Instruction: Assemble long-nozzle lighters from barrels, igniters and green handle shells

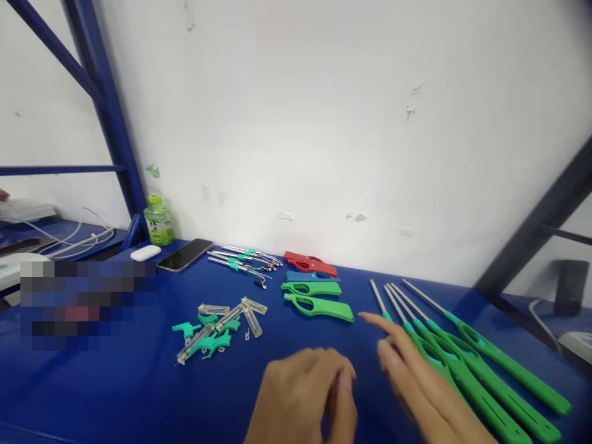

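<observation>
My left hand is over the front middle of the blue table, its fingers curled inward; anything inside them is hidden. Just right of it, my right hand has its index finger stretched out and its thumb apart, with nothing held. Beneath and beside it lie several long green lighters with metal tubes. Ahead of my hands are green handle shells, a blue shell and a red shell. Clear fuel tanks and teal triggers form a loose pile on the left. Metal tubes with wires lie behind.
At the back left are a phone, a white case and a green bottle. A white wall rises behind the blue table. Blue frame posts stand at the left, with cables beyond.
</observation>
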The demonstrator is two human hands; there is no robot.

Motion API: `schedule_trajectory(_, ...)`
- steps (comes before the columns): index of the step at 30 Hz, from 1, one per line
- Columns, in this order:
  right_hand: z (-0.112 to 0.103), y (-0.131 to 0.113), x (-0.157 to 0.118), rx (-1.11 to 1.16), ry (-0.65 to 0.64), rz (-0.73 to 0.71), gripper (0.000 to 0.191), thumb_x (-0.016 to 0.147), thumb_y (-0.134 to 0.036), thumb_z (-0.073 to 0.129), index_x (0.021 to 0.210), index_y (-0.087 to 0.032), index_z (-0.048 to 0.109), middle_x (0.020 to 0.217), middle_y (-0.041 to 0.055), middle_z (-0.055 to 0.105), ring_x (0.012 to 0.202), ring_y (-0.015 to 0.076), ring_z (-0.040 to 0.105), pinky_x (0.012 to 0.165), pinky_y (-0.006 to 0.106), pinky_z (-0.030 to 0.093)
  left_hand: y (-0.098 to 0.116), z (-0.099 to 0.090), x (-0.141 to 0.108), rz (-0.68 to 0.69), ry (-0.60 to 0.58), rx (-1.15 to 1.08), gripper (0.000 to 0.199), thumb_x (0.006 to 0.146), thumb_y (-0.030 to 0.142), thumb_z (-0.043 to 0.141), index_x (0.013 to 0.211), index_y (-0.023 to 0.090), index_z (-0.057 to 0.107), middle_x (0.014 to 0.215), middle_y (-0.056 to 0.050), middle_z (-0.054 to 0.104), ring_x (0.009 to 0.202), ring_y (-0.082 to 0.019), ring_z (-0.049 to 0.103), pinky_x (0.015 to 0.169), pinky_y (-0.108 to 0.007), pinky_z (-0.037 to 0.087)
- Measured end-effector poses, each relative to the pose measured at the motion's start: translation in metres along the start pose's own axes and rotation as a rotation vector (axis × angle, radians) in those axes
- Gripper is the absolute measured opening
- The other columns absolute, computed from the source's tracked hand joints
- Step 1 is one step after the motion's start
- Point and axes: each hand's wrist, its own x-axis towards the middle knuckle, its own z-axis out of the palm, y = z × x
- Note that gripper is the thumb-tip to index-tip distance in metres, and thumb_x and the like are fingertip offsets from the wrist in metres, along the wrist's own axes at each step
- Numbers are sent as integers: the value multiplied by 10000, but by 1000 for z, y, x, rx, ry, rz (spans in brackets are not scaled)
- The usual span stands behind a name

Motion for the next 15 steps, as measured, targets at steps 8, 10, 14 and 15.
schedule_trajectory(8, 87, -17, 33, -267, -256, -418, 588, 993, -76, 418, 1500, -282, 635, 1256, 114, 743, 1095, 290, 738, 1006, 424, 589, -81, -102, 59, -204, -29, 541, 217, 1081, 248, 536, 956, 182, 701, 914, -58, 723, 911, -232, 714, 824, -396, 577)
schedule_trajectory(10, 89, -24, 35, -308, -278, -463, 558, 976, -66, 489, 1438, -315, 678, 1219, 97, 747, 1079, 320, 728, 1009, 488, 574, -106, -118, 71, -247, -43, 628, 205, 1053, 356, 676, 1033, 153, 698, 997, -36, 717, 931, -191, 708, 855, -391, 609)
schedule_trajectory(14, 64, -39, 48, -338, -294, -520, 333, 1065, -233, 608, 1369, -346, 683, 1274, 66, 712, 1187, 312, 684, 1061, 489, 543, -146, -123, 95, -221, -55, 673, 292, 1045, 401, 697, 1211, 160, 689, 1166, -71, 723, 996, -204, 723, 874, -406, 633)
schedule_trajectory(15, 56, -40, 55, -342, -287, -519, 291, 1103, -274, 573, 1367, -341, 677, 1289, 67, 701, 1205, 299, 674, 1083, 488, 529, -153, -120, 101, -192, -51, 666, 304, 1045, 402, 697, 1230, 161, 685, 1188, -76, 720, 1013, -210, 724, 885, -415, 634)
